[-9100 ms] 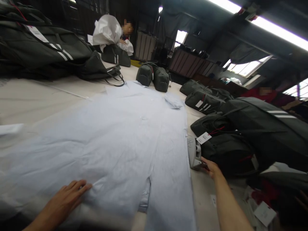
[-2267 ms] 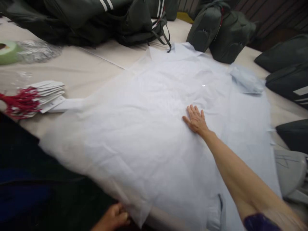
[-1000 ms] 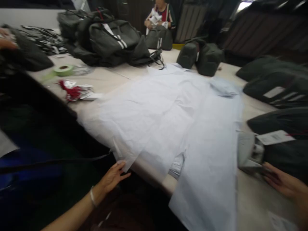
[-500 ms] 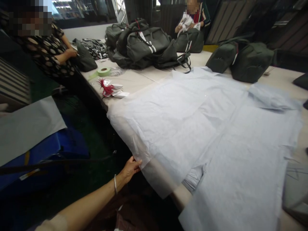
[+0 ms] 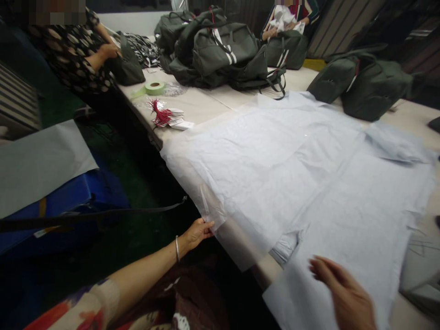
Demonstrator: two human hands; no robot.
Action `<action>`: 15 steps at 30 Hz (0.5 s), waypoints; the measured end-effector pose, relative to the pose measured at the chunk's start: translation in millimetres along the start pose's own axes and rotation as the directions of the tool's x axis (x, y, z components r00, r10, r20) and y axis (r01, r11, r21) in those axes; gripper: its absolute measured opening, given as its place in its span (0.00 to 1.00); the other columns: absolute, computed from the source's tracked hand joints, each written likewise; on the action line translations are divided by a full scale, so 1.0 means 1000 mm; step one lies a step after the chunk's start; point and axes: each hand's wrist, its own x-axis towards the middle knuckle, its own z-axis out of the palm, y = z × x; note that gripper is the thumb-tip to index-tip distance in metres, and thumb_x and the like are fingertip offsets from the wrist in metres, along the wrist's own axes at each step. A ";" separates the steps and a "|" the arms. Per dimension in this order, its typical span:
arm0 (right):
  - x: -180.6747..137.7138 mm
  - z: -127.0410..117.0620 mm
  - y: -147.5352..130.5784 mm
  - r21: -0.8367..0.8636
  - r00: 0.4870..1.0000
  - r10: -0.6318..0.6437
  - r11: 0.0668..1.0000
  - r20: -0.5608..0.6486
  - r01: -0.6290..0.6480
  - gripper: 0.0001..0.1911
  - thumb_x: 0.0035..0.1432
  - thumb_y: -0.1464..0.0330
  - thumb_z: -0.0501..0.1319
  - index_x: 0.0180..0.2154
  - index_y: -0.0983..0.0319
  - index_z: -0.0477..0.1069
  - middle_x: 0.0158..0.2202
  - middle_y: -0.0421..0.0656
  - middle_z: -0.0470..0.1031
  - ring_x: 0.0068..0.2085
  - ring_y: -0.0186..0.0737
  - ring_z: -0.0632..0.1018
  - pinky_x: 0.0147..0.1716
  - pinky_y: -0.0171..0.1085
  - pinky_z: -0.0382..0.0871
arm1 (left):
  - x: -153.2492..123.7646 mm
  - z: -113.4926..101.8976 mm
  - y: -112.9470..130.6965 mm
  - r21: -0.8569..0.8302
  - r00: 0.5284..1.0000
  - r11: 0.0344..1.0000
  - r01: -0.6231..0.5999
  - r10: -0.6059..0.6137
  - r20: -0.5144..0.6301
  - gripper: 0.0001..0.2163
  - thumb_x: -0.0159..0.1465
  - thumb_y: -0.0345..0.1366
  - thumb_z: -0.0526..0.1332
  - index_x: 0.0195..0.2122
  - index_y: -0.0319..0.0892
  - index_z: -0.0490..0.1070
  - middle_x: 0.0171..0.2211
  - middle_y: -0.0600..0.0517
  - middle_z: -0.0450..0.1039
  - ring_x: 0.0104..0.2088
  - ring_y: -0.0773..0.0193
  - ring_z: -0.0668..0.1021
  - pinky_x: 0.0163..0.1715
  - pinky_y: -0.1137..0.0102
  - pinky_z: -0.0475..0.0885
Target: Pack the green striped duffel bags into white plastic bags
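thin whitish sheets [image 5: 254,160], wrinkled, overlapping, translucent beside the left hand [image 5: 196,233]

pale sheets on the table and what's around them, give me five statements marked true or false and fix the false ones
1. The left hand pinches an edge of the pale sheets. True.
2. The right hand is gripping the green tape roll. False: that hand is at the pale sheets, and the roll lies apart from it on the table.
3. The tag bundle has red strings. True.
4. The bracelet is on the right wrist. False: it is on the left wrist.
5. The green tape roll is standing on its edge. False: it lies flat.
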 end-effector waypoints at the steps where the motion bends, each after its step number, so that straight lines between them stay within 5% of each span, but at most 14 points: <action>1: -0.012 0.015 -0.017 0.054 0.998 0.005 0.999 0.066 -0.009 0.23 0.51 0.40 0.56 0.36 0.48 0.76 0.27 0.43 0.79 0.31 0.54 0.81 0.31 0.50 0.79 | -0.001 0.001 0.001 -0.010 1.000 1.000 0.007 -0.007 0.019 0.22 0.47 0.42 0.76 0.39 0.38 0.75 0.36 0.46 0.80 0.34 0.58 0.80 0.41 0.63 0.74; 4: -0.030 0.082 -0.070 0.297 0.900 -0.041 0.949 0.435 -0.100 0.25 0.50 0.56 0.65 0.50 0.56 0.70 0.25 0.37 0.77 0.29 0.46 0.79 0.35 0.44 0.76 | -0.003 0.001 0.003 -0.033 0.998 0.999 0.019 -0.017 0.068 0.20 0.48 0.39 0.74 0.39 0.37 0.75 0.36 0.45 0.80 0.34 0.57 0.80 0.41 0.63 0.74; 5: -0.029 0.105 -0.084 0.328 0.883 -0.057 0.938 0.467 -0.113 0.26 0.51 0.59 0.64 0.51 0.58 0.67 0.25 0.36 0.77 0.28 0.43 0.78 0.34 0.42 0.75 | -0.004 0.001 0.004 -0.041 0.996 0.999 0.019 -0.016 0.084 0.19 0.48 0.38 0.74 0.40 0.36 0.75 0.35 0.45 0.80 0.34 0.57 0.80 0.41 0.62 0.74; 9: -0.009 0.168 -0.101 0.209 0.910 -0.021 0.975 0.415 -0.073 0.13 0.51 0.64 0.61 0.40 0.59 0.65 0.22 0.35 0.74 0.26 0.39 0.75 0.30 0.36 0.69 | -0.008 -0.001 0.010 -0.073 0.989 0.997 0.027 -0.016 0.145 0.18 0.47 0.32 0.71 0.40 0.35 0.75 0.34 0.45 0.80 0.33 0.57 0.80 0.41 0.62 0.74; 15: 0.013 0.186 -0.086 -0.214 0.960 0.072 0.977 0.271 -0.013 0.10 0.49 0.63 0.63 0.25 0.57 0.62 0.21 0.37 0.72 0.26 0.39 0.74 0.28 0.36 0.64 | -0.012 -0.005 0.018 -0.115 0.980 0.993 0.029 -0.006 0.201 0.19 0.47 0.32 0.71 0.42 0.36 0.76 0.40 0.42 0.80 0.38 0.53 0.80 0.43 0.60 0.74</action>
